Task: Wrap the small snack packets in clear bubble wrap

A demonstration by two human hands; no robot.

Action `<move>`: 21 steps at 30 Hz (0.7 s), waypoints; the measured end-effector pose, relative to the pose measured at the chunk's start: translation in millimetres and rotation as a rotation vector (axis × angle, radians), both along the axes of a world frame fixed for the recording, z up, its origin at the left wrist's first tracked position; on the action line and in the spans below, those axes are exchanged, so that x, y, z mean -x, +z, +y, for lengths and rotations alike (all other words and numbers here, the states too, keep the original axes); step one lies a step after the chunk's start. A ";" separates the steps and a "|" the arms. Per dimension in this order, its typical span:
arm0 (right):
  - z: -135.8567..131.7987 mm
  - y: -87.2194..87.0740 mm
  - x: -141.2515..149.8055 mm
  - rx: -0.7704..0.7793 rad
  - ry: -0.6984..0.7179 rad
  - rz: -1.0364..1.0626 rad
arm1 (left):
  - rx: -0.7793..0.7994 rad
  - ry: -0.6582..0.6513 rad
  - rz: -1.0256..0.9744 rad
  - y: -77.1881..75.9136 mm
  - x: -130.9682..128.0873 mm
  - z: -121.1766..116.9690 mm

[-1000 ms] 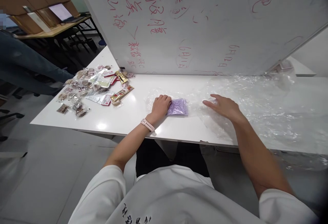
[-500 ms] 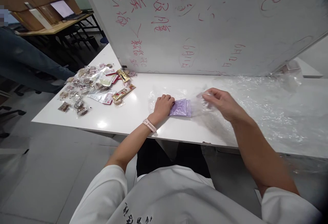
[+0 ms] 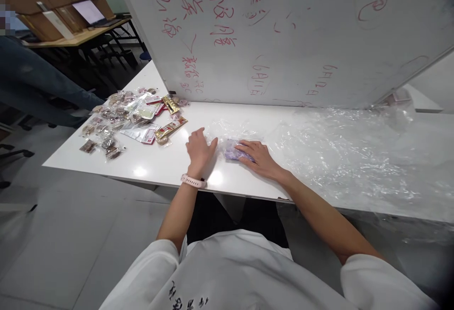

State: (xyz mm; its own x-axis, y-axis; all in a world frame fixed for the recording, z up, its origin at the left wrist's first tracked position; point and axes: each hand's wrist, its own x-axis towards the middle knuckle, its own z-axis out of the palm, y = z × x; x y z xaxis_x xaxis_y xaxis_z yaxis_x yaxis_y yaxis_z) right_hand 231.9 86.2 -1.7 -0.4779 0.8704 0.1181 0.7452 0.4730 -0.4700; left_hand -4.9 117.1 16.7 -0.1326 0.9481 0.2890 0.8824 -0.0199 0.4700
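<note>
Purple packets point(image 3: 232, 150) lie flat on the white table, with clear plastic wrap folded over them. My right hand point(image 3: 257, 157) rests flat on top, fingers stretched out, covering their right part. Just left of the packets, my left hand point(image 3: 200, 149) is spread with thumb and fingers apart, holding nothing. It is close to the loose left edge of the wrap. From under my right hand the clear plastic wrap point(image 3: 347, 158) runs on across the right side of the table.
A pile of small wrapped snacks and sachets point(image 3: 120, 116) covers the left end of the table point(image 3: 156, 165). A whiteboard point(image 3: 283, 54) with red writing stands along the back. At far left a person's legs point(image 3: 39, 83) show near a desk with a laptop point(image 3: 88, 14).
My right hand has brought the wrap leftward over the purple packets and pressed down on them. My left hand has let go of the packets and moved left.
</note>
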 end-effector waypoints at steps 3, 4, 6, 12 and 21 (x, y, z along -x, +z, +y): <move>-0.5 0.3 -0.3 -0.025 0.026 -0.042 | 0.265 0.051 -0.018 7.2 16.0 -12.0; -0.6 -0.6 -0.5 -0.039 0.035 -0.057 | 0.326 0.037 -0.033 9.3 17.7 -13.3; -1.2 -3.4 -0.7 -0.072 0.045 -0.083 | 0.370 -0.026 -0.166 12.3 14.8 -11.1; -3.0 -5.5 -1.7 -0.093 0.053 -0.081 | 0.205 -0.301 -1.008 14.9 -23.0 0.4; 8.5 -0.6 -24.5 0.022 0.140 0.298 | 0.259 -0.956 -0.328 9.5 -21.7 -17.5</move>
State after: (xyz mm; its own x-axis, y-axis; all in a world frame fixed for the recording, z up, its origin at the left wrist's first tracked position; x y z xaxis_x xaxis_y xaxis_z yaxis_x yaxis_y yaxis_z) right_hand 256.4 94.7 -2.4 -0.5402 0.8029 0.2523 0.5022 0.5481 -0.6689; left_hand 16.8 99.6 26.3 0.6709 0.7267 0.1473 0.3799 -0.5075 0.7734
